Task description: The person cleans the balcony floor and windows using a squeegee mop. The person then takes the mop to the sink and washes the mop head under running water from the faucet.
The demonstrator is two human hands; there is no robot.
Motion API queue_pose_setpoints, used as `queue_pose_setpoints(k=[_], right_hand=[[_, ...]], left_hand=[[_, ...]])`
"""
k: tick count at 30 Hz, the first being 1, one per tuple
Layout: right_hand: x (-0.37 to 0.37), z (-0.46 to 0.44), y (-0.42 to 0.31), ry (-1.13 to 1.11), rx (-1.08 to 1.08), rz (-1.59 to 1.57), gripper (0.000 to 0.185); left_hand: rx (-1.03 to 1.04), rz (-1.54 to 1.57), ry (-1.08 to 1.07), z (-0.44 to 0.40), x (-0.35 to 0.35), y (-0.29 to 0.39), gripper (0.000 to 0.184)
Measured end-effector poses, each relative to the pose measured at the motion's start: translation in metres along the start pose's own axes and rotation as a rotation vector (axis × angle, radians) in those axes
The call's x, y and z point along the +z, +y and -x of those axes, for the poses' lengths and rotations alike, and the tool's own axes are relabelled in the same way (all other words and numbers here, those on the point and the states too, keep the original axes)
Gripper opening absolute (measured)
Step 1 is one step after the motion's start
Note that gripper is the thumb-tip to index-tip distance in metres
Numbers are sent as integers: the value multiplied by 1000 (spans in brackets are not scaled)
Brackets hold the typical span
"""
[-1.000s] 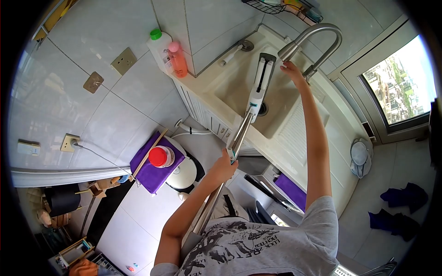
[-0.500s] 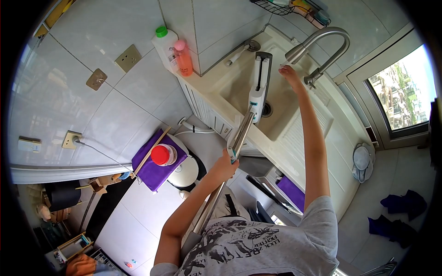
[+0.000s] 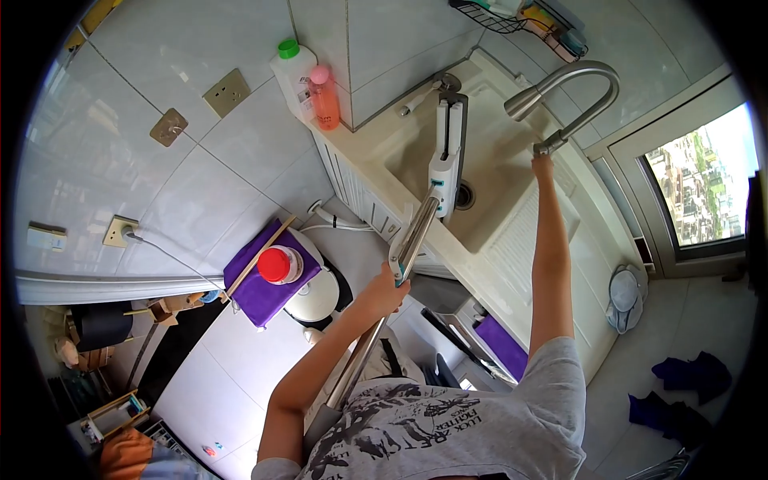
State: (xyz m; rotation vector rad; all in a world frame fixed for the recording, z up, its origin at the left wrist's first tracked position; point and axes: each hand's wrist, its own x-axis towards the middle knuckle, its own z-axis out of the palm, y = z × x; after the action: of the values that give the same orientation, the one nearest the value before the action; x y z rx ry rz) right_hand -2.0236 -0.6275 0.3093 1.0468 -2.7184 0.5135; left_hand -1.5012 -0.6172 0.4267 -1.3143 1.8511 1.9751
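Observation:
Over the sink point(image 3: 396, 152) rests the white-and-grey head of a squeeze mop point(image 3: 442, 172), its long metal pole slanting back toward my body. My left hand point(image 3: 388, 290) is closed around the pole near its lever, below the counter's front edge. My right arm reaches across the sink's drainboard. At the base of the curved metal faucet point(image 3: 612, 84), my right hand point(image 3: 542, 164) is closed at the faucet handle; its fingers are mostly hidden. The faucet's spout hangs over the sink, and no stream shows from it.
A white bottle with a green cap point(image 3: 294, 80) and a pink-orange bottle point(image 3: 325, 100) stand at the counter's left corner. Below, a red-lidded jar point(image 3: 280, 265) and a stick lie on a purple cloth point(image 3: 260, 300). A wire rack point(image 3: 496, 20) hangs above.
My right hand has moved from beneath the faucet spout to the handle at its base. My left hand keeps its hold on the mop, which stays over the sink.

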Motion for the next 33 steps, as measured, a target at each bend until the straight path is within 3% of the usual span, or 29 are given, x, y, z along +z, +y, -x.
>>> queue_pose_setpoints(k=[6,8,12,14,16,18,20,22,24,25,27,30,31,33], right_hand=[[-15,-6,4,34,93,-129,25],[-22,-13,23,-104,-41,-72,29],[-22,-19,32,-229,63,-97,29],[-7,-25,48,-477,207,-625,30],[-16,-6,25,-489,183,-484,27],[-2,6,19,-144,-897,164,23],[7,43,-19,-515,-199,-614,19],[-31,90,-99,-446,-142,-925,14],[-59,122,-168,-313,-277,-714,12],[-46,130,-187,-234,-476,-795,13],[-53,151,-245,-164,-672,-798,15],[-35,160,-302,-87,-865,-503,21],[-25,163,-314,-78,-864,-505,21],[-2,164,-333,-610,-691,211,24]], left_hand=[[-42,37,14,3,1,6,47],[-55,37,22,6,1,8,47],[-70,25,-3,4,0,11,47],[-63,23,-11,2,-1,7,47],[-2,183,-42,-2,0,-5,45],[36,310,-46,-2,2,-17,43],[77,437,-48,10,3,-25,41],[-26,861,-209,31,-1,-29,45],[-142,1223,-449,50,-3,-45,45],[-147,1216,-450,61,2,-47,45],[-377,2125,-994,82,11,-49,39],[-224,2211,-1070,93,14,-68,33],[-319,2189,-1023,93,11,-65,27],[-373,2069,-983,94,6,-70,25]])
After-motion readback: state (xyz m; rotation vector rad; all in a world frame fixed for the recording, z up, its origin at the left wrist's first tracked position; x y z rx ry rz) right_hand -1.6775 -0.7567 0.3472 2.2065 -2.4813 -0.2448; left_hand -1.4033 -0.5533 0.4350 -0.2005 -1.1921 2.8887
